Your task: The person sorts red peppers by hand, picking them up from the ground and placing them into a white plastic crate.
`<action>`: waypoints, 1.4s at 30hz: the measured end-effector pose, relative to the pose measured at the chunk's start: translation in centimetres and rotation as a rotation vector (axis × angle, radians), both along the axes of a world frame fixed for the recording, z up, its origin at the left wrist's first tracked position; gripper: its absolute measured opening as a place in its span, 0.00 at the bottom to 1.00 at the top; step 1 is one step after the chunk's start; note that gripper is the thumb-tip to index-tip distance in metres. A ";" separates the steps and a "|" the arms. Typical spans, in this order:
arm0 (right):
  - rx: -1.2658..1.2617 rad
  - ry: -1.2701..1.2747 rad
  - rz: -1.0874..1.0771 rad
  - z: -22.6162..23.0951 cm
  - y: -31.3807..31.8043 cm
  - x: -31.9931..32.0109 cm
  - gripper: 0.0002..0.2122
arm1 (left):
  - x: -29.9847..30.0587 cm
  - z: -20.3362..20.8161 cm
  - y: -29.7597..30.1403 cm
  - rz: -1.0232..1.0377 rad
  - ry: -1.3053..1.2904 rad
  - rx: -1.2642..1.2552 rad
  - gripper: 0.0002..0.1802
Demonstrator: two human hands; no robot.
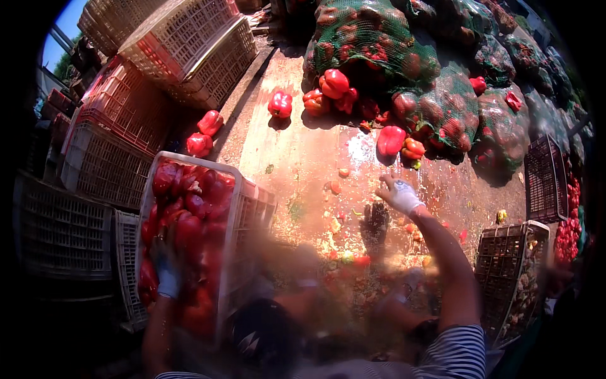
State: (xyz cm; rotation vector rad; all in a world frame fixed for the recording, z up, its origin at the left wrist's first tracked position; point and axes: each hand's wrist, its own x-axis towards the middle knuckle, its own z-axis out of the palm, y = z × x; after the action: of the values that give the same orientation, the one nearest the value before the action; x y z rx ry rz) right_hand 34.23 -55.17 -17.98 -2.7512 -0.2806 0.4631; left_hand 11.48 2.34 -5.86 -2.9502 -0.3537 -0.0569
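Note:
My left hand [165, 262], in a light glove, lies against the red bell peppers [188, 230] in a full pale plastic crate [235, 218]. Its fingers look stretched out over them, though shade and blur soften them. My right hand [399, 194], in a white glove, reaches over a wet wooden board [303, 164] with its fingers apart and nothing visible in them. Just beyond it sit a large red bell pepper [391, 140] and an orange-red one [413, 149]. More peppers, among them a lone red pepper [279, 105], lie farther back.
Green mesh sacks [372, 44] of peppers are heaped at the back and right. Stacked plastic crates [120, 114] line the left. A crate of pepper cores and scraps [524, 278] stands at my right. Seeds and pepper bits [341, 221] litter the board.

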 end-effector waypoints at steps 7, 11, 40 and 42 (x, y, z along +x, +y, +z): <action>-0.026 -0.086 0.350 -3.6 13.5 12.0 0.26 | 0.7 0.9 -2.6 0.072 0.124 -0.046 0.52; -0.033 -0.142 0.393 -2.5 20.3 18.1 0.31 | 0.0 0.9 -2.0 0.119 0.169 0.023 0.55; 0.020 -0.317 0.451 -7.2 21.1 21.0 0.24 | 19.5 7.8 2.0 -0.240 -0.095 -0.009 0.32; 0.097 -0.316 0.398 -8.8 17.1 16.2 0.32 | 27.5 4.7 3.6 -0.242 -0.018 -0.210 0.34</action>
State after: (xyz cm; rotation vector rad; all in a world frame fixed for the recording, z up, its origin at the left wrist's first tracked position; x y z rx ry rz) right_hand 50.45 -38.04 -26.78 -2.6632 -0.9127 0.0984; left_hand 39.00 5.98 -1.20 -3.1869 -0.0014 -0.0808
